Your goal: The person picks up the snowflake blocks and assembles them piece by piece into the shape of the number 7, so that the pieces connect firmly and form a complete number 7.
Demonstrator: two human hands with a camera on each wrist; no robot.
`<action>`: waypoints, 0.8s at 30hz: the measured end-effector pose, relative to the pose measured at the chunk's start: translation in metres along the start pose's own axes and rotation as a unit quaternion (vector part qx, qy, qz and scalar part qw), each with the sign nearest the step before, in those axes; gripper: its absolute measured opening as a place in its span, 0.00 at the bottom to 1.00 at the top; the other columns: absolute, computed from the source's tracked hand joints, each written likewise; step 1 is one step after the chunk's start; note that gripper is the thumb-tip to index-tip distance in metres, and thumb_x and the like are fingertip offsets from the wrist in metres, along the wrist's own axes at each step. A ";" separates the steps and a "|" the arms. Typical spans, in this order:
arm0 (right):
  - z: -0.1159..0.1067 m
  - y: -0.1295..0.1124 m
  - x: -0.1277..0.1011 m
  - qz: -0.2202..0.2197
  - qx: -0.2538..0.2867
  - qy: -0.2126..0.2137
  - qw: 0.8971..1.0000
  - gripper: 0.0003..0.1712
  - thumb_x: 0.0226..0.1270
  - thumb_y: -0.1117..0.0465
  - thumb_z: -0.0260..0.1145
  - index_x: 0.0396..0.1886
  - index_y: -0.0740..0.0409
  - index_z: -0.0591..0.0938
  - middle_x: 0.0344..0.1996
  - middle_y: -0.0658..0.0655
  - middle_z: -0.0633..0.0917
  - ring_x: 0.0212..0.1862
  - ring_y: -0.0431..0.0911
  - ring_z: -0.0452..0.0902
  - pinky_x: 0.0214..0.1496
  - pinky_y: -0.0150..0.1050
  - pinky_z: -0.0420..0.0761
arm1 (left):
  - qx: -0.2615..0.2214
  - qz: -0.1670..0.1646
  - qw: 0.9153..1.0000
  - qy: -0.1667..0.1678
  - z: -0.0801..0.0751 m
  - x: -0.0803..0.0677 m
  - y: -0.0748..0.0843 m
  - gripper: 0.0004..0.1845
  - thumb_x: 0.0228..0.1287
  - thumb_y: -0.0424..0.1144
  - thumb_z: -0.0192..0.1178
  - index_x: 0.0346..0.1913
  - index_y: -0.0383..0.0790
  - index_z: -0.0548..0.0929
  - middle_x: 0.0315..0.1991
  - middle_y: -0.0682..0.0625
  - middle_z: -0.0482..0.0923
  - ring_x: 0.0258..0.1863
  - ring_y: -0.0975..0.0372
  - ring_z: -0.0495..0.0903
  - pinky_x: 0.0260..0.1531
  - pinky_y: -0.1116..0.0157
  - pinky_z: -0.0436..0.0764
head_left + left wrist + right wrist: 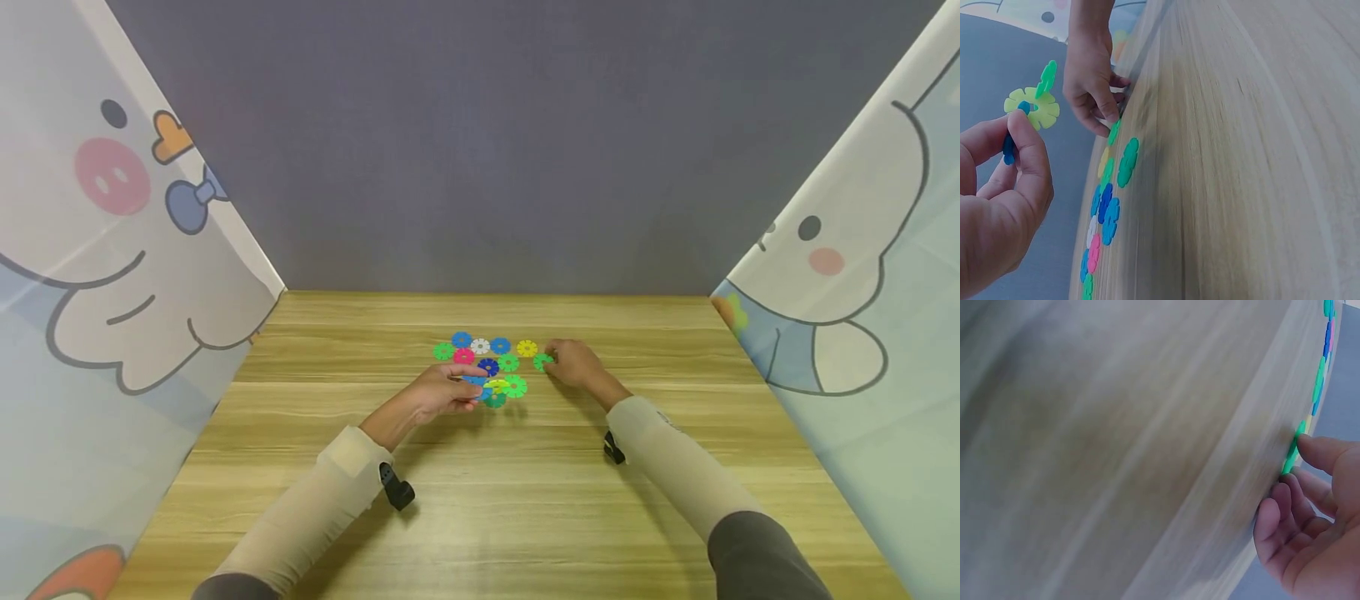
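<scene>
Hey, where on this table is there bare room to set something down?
The table is bare between the two sleeves, from the left hand out to the left panel, and from the right hand to the right panel. It's crowded between the hands, where colored discs cluster.

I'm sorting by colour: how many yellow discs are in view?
2: a yellow disc on the table near the right hand; a paler yellow disc among joined pieces in the left hand. Hands may hide more.
</scene>
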State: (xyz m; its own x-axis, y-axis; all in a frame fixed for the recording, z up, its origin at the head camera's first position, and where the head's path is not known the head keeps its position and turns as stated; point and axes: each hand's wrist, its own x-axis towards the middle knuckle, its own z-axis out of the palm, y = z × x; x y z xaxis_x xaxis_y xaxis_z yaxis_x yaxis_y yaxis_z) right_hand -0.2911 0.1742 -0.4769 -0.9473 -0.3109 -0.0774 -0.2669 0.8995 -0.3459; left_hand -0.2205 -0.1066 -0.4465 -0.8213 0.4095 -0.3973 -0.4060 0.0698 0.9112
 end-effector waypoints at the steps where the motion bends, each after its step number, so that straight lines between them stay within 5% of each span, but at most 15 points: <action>1: 0.000 0.000 0.000 0.001 -0.001 0.001 1.000 0.19 0.66 0.54 0.65 0.52 0.59 0.80 0.42 0.58 0.87 0.43 0.50 0.83 0.47 0.47 0.83 | 0.000 0.000 1.000 0.000 0.000 0.000 0.000 0.23 0.63 0.27 0.60 0.62 0.38 0.75 0.29 0.49 0.79 0.26 0.65 0.80 0.29 0.72 0.82; 8: 0.002 0.001 0.004 0.012 0.013 -0.014 1.000 0.19 0.65 0.55 0.65 0.50 0.62 0.79 0.46 0.59 0.84 0.47 0.52 0.79 0.49 0.47 0.81 | 0.001 0.002 1.000 -0.003 0.002 0.001 -0.001 0.23 0.63 0.27 0.60 0.62 0.37 0.75 0.29 0.49 0.79 0.26 0.64 0.80 0.29 0.72 0.83; 14: 0.001 0.001 0.002 0.028 0.049 -0.013 0.998 0.15 0.64 0.58 0.66 0.44 0.60 0.74 0.36 0.56 0.79 0.35 0.47 0.72 0.36 0.38 0.76 | 0.002 0.001 1.000 -0.001 0.002 0.001 -0.001 0.23 0.63 0.27 0.60 0.62 0.37 0.75 0.29 0.50 0.78 0.26 0.64 0.80 0.29 0.72 0.82; 24: -0.001 0.007 -0.008 -0.051 0.060 0.042 0.996 0.12 0.66 0.60 0.64 0.46 0.61 0.81 0.33 0.55 0.84 0.35 0.44 0.78 0.40 0.40 0.81 | -0.004 0.002 1.000 -0.007 0.000 0.000 -0.001 0.28 0.64 0.27 0.59 0.67 0.33 0.68 0.29 0.51 0.79 0.26 0.65 0.80 0.29 0.73 0.82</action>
State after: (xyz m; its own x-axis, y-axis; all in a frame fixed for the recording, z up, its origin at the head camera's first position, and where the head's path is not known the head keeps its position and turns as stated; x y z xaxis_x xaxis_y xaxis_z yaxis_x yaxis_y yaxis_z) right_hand -0.2855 0.1830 -0.4777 -0.9290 -0.3676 0.0415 -0.3449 0.8199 -0.4569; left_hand -0.2200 -0.1071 -0.4469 -0.8172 0.4229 -0.3916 -0.4058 0.0602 0.9120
